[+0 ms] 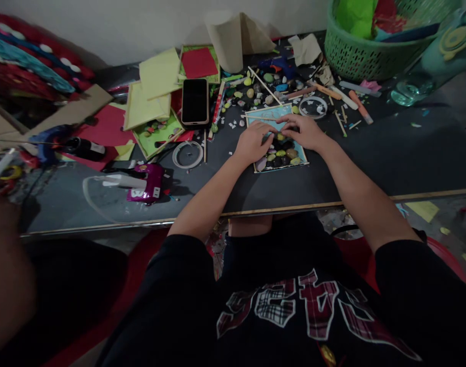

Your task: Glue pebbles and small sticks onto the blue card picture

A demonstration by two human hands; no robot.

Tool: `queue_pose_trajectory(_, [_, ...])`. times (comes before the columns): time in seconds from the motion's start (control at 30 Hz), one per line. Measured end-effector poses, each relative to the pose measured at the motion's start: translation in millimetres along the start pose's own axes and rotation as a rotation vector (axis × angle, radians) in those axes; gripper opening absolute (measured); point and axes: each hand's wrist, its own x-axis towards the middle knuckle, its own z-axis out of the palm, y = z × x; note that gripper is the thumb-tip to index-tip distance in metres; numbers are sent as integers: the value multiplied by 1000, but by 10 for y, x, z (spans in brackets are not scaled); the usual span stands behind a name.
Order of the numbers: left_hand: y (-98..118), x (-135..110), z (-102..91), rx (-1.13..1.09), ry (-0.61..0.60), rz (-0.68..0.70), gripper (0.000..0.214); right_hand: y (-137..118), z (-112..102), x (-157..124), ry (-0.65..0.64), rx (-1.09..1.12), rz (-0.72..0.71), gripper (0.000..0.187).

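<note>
The left hand [253, 143] is laid palm down with its fingers loosely bent, and the right hand [304, 131] is spread flat beside it. Nothing is seen gripped in either. Both are rested on a light blue rectangular card board [269, 110] that lies flat on the dark grey counter [389, 153], near the middle and a little back from the near edge.

The near part of the board is packed with smooth black, yellow-green and pale pebbles [282, 154], which the fingertips touch. The far part is bare blue, crossed only by a thin wooden stick [261, 118]. The filling may therefore be judged roughly half done, with the far strip left to be covered.

Just beyond the board, loose coloured pebbles [250, 93] are scattered, and a blue hot-glue gun [276, 63] lies farther back. A clear tape roll [312, 107] sits to the right of the board, and a black smartphone [195, 101] lies to the left.
</note>
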Motion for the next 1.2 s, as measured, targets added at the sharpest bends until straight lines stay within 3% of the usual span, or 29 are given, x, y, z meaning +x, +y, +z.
queue_pose_trajectory(0.47, [3, 1, -26, -7, -51, 134, 32, -76, -37, -12, -9, -297, -88, 34])
queue_pose_trajectory(0.87, [-53, 9, -8, 20, -83, 147, 27, -146, -27, -24, 66, -424, -26, 22])
queue_pose_trajectory(1.07, [-27, 15, -42, 21, -88, 161, 33, -169, -72, -55, 126, -334, 52, 23])
queue_pose_trajectory(1.2, [10, 11, -46, 69, -77, 130, 32, -142, -79, -56, 95, -248, 64, 28])
